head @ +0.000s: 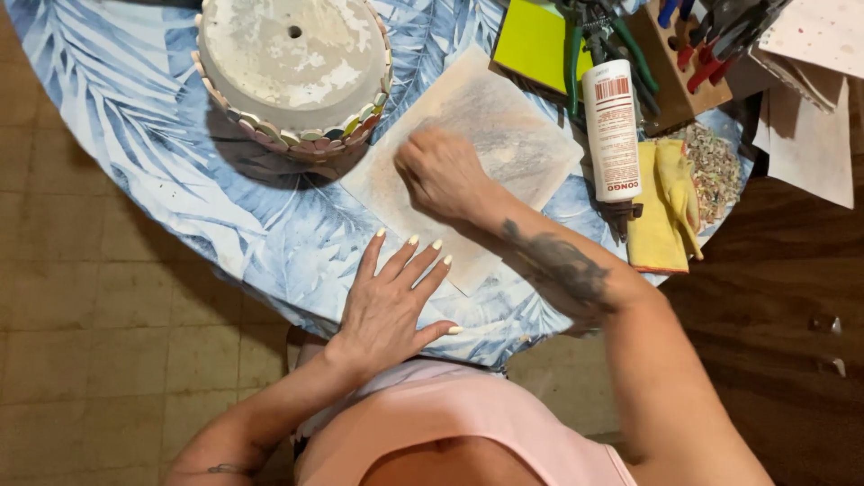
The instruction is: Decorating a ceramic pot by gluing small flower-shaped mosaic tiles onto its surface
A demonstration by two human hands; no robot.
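My right hand (441,175) is closed into a loose fist and rests on a stained beige sheet (504,135) lying on the round table; whether anything is inside the fist is hidden. My left hand (391,301) lies flat on the blue leaf-print tablecloth (270,225), fingers spread, its fingertips just at the sheet's near corner. An upturned grey pot (292,63), rimmed with small coloured tile pieces, stands at the back left of the sheet.
A white glue bottle (612,130) lies upside down right of the sheet, beside yellow gloves (666,202) and a pile of small chips (715,166). Pliers (594,36), a green pad (535,40) and papers (810,117) crowd the back right. Tiled floor lies left.
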